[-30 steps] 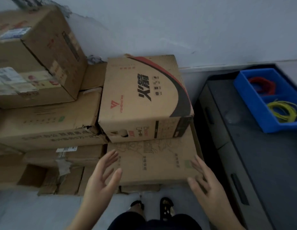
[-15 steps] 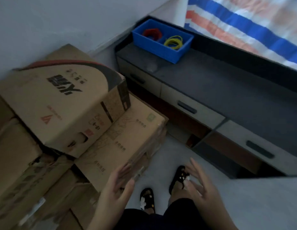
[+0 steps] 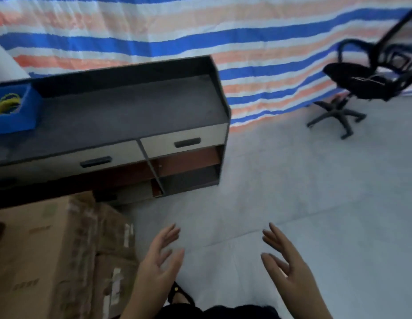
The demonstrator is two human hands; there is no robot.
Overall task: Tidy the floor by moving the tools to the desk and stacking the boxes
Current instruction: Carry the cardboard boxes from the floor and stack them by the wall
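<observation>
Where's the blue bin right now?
In the head view, the blue bin sits at the far left end of the dark desk top, cut off by the frame edge, above the cardboard boxes.

Desk [image 3: 122, 111]: bin [image 3: 15, 113] on its left end; boxes [image 3: 51, 261] before it; chair [image 3: 361, 84] far right.

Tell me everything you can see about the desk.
The desk is a long, low unit with a dark grey top, raised dark walls along its back and right end, and what looks like laminated board. Two pale drawer fronts with dark bar handles sit under the top; below them are open shelves with reddish-brown and grey panels. It stands on the pale floor against a striped sheet. A blue bin rests on its left end, and cardboard boxes stand in front.
</observation>
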